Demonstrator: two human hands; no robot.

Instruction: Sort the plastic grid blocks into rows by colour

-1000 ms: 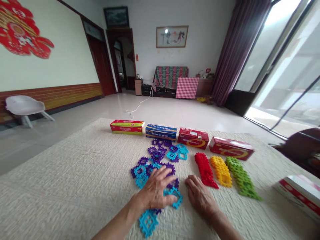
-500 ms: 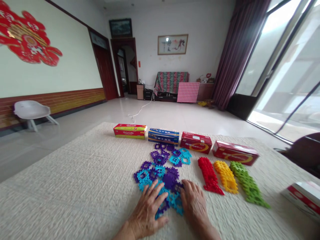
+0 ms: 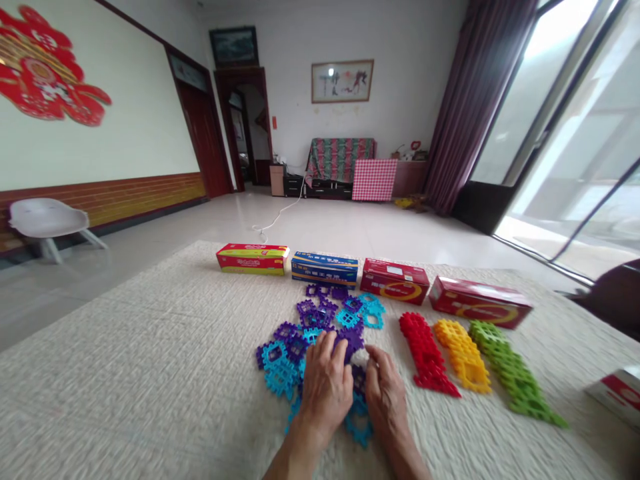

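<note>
- Standing in a row across the middle of the frame are a red-and-lime box, a blue box, a dark red box and a second dark red box; what they contain cannot be seen.
- A white-and-red box is cut by the lower right edge, its inside hidden too.
- The left hand, lower centre, lies palm down over the loose pile, fingers slightly bent; whether its grip has a piece cannot be told.
- The right hand is just beside it, at the pile's right edge, fingers curled inward, its grip narrow-looking but its hold hidden.
- Purple pieces and light-blue pieces spread through the lower centre on the cream cloth.
- Right of them lie a red strip, a yellow strip and a green strip.
</note>
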